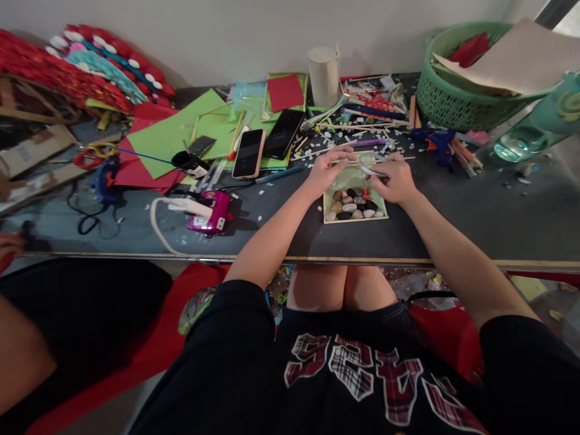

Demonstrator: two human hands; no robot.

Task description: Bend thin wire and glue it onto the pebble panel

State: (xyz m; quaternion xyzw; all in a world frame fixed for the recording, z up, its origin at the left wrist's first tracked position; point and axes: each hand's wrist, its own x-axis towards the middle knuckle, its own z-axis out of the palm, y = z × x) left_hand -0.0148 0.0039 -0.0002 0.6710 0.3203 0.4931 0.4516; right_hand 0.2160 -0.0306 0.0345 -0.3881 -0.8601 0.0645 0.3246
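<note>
Green card [356, 180] sits at the bench [453, 211] near edge, about mid-length; pebbles [354, 205] fill only its near strip, so by my read roughly a third is done and the far part is left. Right hand [395, 180] grips a white tape ring [369, 166] over the card. Left hand [327, 171] is pinched narrow beside it; can't tell if it holds the end.

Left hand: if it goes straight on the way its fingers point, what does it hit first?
The left hand points rightward above the tray of stones. First in line looks like the white ring pinched in the right hand, just ahead. Depth is unclear, so it might pass slightly over it.
</note>
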